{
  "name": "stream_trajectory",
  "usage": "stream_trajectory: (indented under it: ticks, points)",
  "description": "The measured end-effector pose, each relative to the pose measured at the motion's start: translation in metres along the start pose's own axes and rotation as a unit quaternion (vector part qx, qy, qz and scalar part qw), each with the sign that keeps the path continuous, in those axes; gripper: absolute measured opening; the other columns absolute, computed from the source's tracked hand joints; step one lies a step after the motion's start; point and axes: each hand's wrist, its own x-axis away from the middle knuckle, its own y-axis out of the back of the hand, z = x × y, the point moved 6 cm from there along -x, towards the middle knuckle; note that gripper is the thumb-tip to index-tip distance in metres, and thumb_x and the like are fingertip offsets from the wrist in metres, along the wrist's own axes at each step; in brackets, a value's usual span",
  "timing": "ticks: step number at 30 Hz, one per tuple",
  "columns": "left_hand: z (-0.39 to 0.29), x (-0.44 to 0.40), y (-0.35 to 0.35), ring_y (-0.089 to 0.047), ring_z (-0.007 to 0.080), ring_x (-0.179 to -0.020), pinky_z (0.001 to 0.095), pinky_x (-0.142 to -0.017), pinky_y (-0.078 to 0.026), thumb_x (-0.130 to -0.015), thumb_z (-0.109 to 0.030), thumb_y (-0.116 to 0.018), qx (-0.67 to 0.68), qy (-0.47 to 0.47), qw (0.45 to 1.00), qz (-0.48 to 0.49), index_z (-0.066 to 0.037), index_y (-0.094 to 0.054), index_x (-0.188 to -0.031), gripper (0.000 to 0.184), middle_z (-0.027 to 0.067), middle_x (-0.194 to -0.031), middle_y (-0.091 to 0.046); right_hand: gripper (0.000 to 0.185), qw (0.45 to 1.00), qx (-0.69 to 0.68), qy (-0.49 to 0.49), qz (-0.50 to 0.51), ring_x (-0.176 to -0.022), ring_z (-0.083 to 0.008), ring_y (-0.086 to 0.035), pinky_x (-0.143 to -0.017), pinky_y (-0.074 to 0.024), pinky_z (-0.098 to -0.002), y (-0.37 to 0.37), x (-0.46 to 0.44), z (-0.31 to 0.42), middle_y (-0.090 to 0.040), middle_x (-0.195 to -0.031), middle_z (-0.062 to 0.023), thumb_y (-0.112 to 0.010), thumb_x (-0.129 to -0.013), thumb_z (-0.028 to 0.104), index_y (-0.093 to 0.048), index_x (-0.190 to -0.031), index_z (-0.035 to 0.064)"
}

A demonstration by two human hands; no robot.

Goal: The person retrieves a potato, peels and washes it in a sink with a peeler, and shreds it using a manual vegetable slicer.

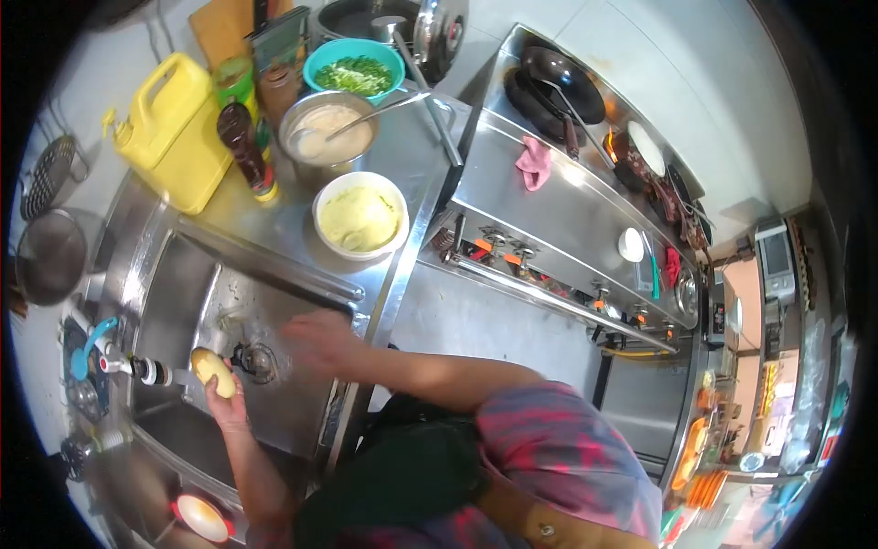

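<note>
My left hand (227, 403) is wrapped round a pale yellow potato (213, 373), with brownish skin at its upper end. It holds the potato inside the steel sink (174, 302), just beside the tap (146, 370) and near the drain (256, 363). My right hand (315, 342) is over the sink's right side, close to the counter edge. Motion smears its fingers, so I cannot make out whether it holds anything. A white bowl of yellow mash-like food (360, 216) stands on the counter above my right hand.
On the counter stand a steel bowl of pale liquid (327, 133), a turquoise bowl of chopped greens (355, 75), a yellow jug (178, 133) and a dark sauce bottle (247, 151). At right, a stove (549, 201) bears woks (560, 87) and a pink cloth (533, 164). A flame shows there.
</note>
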Motion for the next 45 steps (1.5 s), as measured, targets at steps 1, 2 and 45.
stream_trajectory:
  ticks: [1,2,45]
  points:
    - [-0.002,-0.014,0.014,-0.056,0.021,-0.099,0.0281,-0.074,-0.051,-0.079,-0.014,-0.058,-0.01,0.003,1.0,-0.008,-0.003,-0.045,-0.12,0.045,0.0113,-0.107,-0.057,0.035,0.996,0.061,-0.063,0.022,-0.094,-0.032,-0.054,-0.08,-0.0421,-0.0414,0.035,0.033,-0.028,-0.058,-0.103,-0.0147,-0.061,-0.075,0.017,-0.058,-0.109,0.0084]
    - [-0.004,-0.024,0.023,-0.056,0.0212,-0.099,0.0275,-0.074,-0.052,-0.08,-0.015,-0.058,-0.018,0.006,1.0,-0.016,-0.003,-0.044,-0.12,0.044,0.0119,-0.107,-0.057,0.03,0.989,0.142,-0.018,-0.029,-0.093,-0.0299,-0.053,-0.078,-0.0426,-0.0386,0.094,0.069,-0.038,-0.057,-0.101,-0.0138,-0.059,-0.077,0.015,-0.058,-0.106,0.0066]
    - [-0.006,-0.092,0.095,-0.057,0.0246,-0.093,0.0312,-0.076,-0.049,-0.07,-0.033,-0.069,-0.109,-0.049,0.967,-0.226,-0.011,-0.051,-0.112,0.051,0.0074,-0.104,-0.055,0.06,0.601,0.367,-0.684,-0.19,-0.102,-0.0377,-0.055,-0.088,-0.042,-0.0414,0.499,0.499,-0.232,-0.058,-0.109,-0.0218,-0.056,-0.084,0.04,-0.036,-0.135,0.0158]
